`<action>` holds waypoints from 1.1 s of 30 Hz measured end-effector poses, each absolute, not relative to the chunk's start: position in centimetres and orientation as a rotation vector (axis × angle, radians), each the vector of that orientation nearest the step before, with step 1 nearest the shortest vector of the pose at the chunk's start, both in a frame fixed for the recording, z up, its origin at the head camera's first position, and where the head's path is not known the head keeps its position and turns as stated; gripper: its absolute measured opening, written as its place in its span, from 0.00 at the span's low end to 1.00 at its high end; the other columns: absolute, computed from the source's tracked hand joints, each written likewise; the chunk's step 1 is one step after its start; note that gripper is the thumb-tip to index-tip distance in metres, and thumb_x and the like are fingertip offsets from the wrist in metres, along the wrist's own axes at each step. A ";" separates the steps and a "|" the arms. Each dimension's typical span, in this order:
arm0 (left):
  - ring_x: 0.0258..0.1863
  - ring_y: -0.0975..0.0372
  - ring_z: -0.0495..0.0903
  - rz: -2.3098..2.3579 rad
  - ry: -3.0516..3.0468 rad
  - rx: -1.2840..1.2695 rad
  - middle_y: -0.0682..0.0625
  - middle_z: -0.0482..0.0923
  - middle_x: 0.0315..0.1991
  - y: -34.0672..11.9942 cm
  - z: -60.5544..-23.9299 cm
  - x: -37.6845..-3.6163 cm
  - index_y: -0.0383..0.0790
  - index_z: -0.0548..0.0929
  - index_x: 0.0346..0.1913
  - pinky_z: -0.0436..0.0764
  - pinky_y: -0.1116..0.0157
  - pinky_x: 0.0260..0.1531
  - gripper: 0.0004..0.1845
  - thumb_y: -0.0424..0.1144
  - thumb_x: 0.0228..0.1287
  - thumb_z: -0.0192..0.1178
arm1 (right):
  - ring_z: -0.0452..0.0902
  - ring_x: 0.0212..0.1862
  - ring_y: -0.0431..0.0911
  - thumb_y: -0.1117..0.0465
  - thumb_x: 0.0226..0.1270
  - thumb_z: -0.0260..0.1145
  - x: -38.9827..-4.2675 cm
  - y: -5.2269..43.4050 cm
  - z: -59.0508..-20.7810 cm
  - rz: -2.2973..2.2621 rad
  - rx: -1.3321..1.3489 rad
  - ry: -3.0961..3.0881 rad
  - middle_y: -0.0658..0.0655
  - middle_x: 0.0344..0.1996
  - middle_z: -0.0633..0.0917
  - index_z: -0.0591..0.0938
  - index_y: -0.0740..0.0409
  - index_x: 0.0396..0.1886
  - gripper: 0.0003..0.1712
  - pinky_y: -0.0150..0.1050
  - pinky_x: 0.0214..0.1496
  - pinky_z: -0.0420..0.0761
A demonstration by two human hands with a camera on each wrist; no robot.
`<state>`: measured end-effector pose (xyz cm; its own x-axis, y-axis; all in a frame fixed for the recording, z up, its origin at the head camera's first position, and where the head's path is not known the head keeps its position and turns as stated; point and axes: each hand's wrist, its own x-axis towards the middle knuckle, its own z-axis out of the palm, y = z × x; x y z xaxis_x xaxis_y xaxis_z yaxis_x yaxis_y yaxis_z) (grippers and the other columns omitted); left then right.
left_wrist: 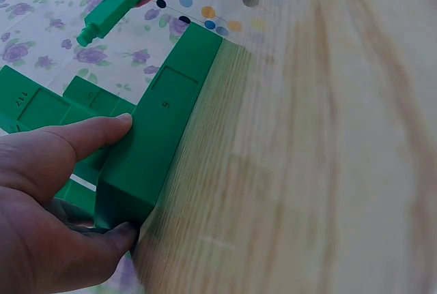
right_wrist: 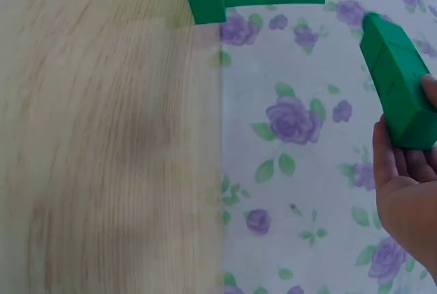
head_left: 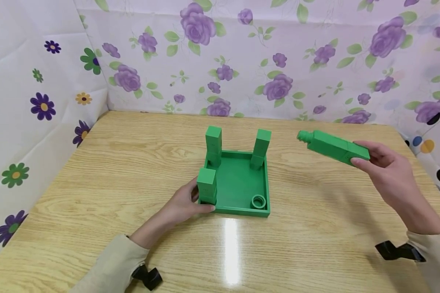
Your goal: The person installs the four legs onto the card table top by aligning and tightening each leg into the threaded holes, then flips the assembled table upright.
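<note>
A square green toy tabletop [head_left: 239, 183] with a raised rim lies on the wooden table, underside up. Three green legs stand upright in its corners: far left [head_left: 214, 144], far right [head_left: 262, 147] and near left [head_left: 207, 185]. At the near right corner a round threaded socket [head_left: 258, 201] shows bare. My left hand [head_left: 185, 203] grips the tabletop's near left corner, thumb along the front rim. Off to the right, my right hand [head_left: 392, 171] holds a loose green leg [head_left: 333, 146] by its plain end, raised and tilted. Its threaded tip points left toward the tabletop.
The wooden table [head_left: 139, 146] ends at a flower-patterned cloth [head_left: 150, 77] along the back. Patterned cloth also hangs at the left and right sides. Black straps [head_left: 147, 277] sit on both sleeves, and light glares off the table in front of the tabletop.
</note>
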<state>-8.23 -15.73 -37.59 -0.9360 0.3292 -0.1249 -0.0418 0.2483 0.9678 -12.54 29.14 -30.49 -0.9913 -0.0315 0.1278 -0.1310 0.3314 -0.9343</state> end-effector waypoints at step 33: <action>0.68 0.50 0.62 1.736 2.230 0.267 0.44 0.65 0.68 -15.8 -37.6 -8.3 0.40 0.59 0.74 0.61 0.51 0.66 0.47 0.27 0.52 0.72 | 0.81 0.36 0.40 0.70 0.65 0.66 -12.7 18.7 -28.8 1.857 0.642 -2.452 0.48 0.39 0.85 0.81 0.56 0.54 0.18 0.29 0.39 0.80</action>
<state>-8.27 -15.76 -37.63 -0.9371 0.3271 -0.1218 -0.0378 0.2520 0.9670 -12.68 18.65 -28.84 -0.9165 -0.3192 0.2411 -0.3185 0.2176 -0.9226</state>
